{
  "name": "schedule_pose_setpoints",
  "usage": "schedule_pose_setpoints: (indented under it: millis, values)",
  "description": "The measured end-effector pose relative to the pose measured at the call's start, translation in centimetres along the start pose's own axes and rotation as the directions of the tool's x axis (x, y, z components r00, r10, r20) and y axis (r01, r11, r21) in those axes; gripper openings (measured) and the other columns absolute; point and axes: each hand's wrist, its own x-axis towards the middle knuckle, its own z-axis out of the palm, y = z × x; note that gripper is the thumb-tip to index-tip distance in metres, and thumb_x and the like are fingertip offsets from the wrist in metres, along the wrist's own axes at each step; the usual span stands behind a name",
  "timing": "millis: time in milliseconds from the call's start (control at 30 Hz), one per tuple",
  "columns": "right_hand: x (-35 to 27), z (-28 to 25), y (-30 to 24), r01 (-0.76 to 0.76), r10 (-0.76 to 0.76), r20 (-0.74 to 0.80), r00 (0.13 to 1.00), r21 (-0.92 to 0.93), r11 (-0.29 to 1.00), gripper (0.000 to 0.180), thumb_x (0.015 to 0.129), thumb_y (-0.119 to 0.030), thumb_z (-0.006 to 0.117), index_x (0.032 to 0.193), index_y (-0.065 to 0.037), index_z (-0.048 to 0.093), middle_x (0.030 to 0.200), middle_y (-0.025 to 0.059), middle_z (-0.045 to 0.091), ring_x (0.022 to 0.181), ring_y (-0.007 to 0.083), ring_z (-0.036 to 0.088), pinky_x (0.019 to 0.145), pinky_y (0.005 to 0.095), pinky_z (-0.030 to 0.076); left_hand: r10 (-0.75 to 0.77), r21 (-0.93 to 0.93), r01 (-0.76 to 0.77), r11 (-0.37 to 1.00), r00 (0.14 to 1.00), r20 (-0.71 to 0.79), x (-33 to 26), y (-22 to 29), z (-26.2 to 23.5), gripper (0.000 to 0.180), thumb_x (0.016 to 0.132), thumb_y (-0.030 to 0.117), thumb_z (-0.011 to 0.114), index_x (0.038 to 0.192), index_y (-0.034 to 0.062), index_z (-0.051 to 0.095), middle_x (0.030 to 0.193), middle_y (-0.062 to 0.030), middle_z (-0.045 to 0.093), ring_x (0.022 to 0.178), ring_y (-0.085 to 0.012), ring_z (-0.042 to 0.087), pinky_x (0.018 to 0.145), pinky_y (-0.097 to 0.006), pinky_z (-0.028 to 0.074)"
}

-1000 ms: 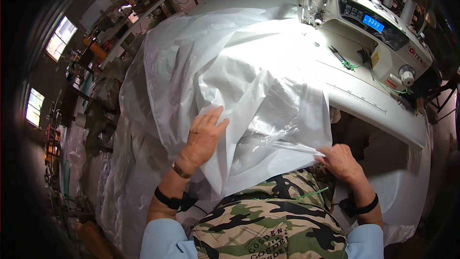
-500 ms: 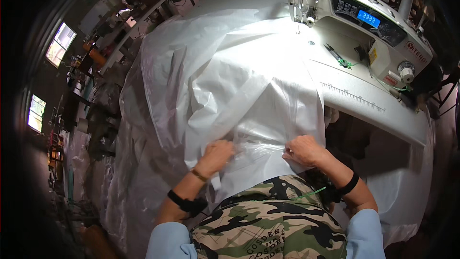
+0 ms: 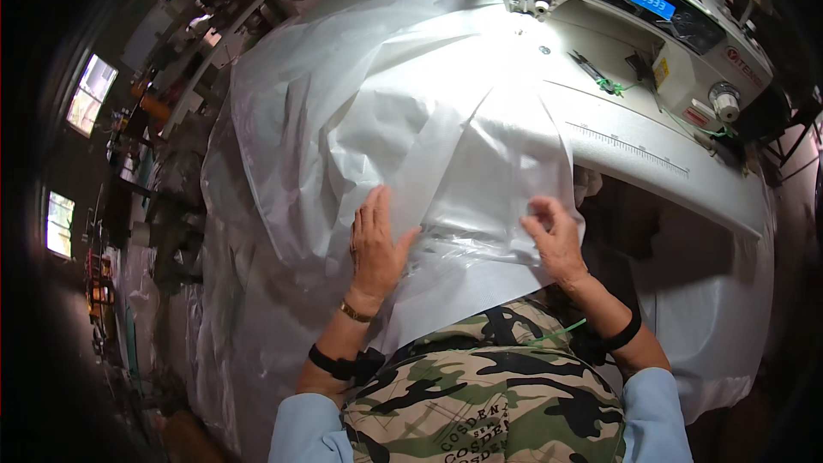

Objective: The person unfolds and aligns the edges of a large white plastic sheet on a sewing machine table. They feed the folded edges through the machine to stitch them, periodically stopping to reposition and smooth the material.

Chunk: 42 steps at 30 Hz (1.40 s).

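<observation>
A large sheet of thin white plastic-like fabric (image 3: 386, 129) spreads over the sewing table and drapes down onto my lap. My left hand (image 3: 375, 244) lies flat on it, fingers stretched forward and thumb out to the side. Across from it, my right hand (image 3: 555, 240) is at the sheet's right edge with fingers bent and apart, slightly blurred, gripping nothing that I can see. Crumpled folds of the sheet gather between my two hands. The sewing machine (image 3: 634, 17) stands at the far right, its lit needle area over the sheet's far part.
Thread snips (image 3: 596, 73) with green thread lie on the machine bed. A ruler scale (image 3: 630, 147) runs along the table's front edge. More sheeting hangs down at the left. A cluttered bench (image 3: 223, 43) stands farther back. Green thread (image 3: 561, 332) lies across my camouflage apron (image 3: 489, 377).
Both hands have let go of the gathered sheet and moved forward, fingers opening. The left hand now rests flat on the fabric. The view has shifted slightly.
</observation>
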Motion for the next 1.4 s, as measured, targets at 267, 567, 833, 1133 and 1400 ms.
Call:
schedule_pose_setpoints:
  millis: [267,567,833,1133,1400]
  values:
    - [0.1,2.7,4.2,-0.267,0.214,0.302,0.929,0.147,0.952,0.026,0.088,-0.018,0.07,0.101,0.004,0.068,0.076,0.0061,0.066,0.07,0.0129,0.059,0.068,0.029,0.048,-0.325,-0.29,0.578,0.762,0.731,0.6,0.5,-4.2,2.7,0.058,0.086,0.011,0.075,0.137,0.0026,0.049,0.132,-0.0127,0.053,0.113,-0.0214,0.056,0.093,-0.033,0.047]
    - [-3.1,-0.4,-8.3,-0.018,-0.038,0.438,0.898,0.124,0.992,0.025,0.092,-0.021,0.067,0.09,0.004,0.067,0.082,0.0137,0.067,0.078,0.0191,0.064,0.072,0.0325,0.052,-0.11,-0.032,0.108,0.994,0.991,-0.08,1.1,-4.0,4.6,0.065,0.084,0.025,0.08,0.136,-0.0017,0.05,0.132,-0.0154,0.054,0.115,-0.0257,0.055,0.096,-0.034,0.046]
    - [-4.1,0.5,-9.9,0.078,-0.204,0.47,0.859,0.275,0.958,0.023,0.096,-0.02,0.064,0.089,0.002,0.064,0.075,0.0093,0.068,0.071,0.0142,0.064,0.062,0.03,0.051,-0.398,-0.728,0.463,0.505,0.874,0.279,1.6,-4.9,0.6,0.012,0.091,0.006,0.071,0.085,-0.0022,0.066,0.073,0.007,0.054,0.067,-0.0024,0.045,0.059,-0.02,0.039]
    - [-4.3,0.1,-13.5,0.319,-0.4,0.291,0.869,0.288,0.903,0.018,0.095,-0.015,0.065,0.086,0.0,0.061,0.073,0.0112,0.063,0.067,0.024,0.063,0.064,0.0343,0.048,0.123,-0.701,0.434,0.566,0.796,0.592,3.8,4.7,-6.2,0.007,0.096,0.005,0.064,0.094,-0.001,0.065,0.078,0.0046,0.058,0.07,-0.0032,0.048,0.061,-0.021,0.04]
    - [-4.7,2.4,-11.5,0.462,-0.403,0.462,0.79,-0.017,0.887,0.016,0.087,-0.015,0.068,0.092,-0.006,0.056,0.07,0.015,0.064,0.065,0.0374,0.064,0.064,0.046,0.051,0.081,-0.672,0.686,0.279,0.68,0.729,0.0,3.5,-2.3,0.021,0.104,0.013,0.053,0.117,-0.0013,0.06,0.1,-0.0005,0.064,0.087,-0.0047,0.057,0.078,-0.02,0.048]
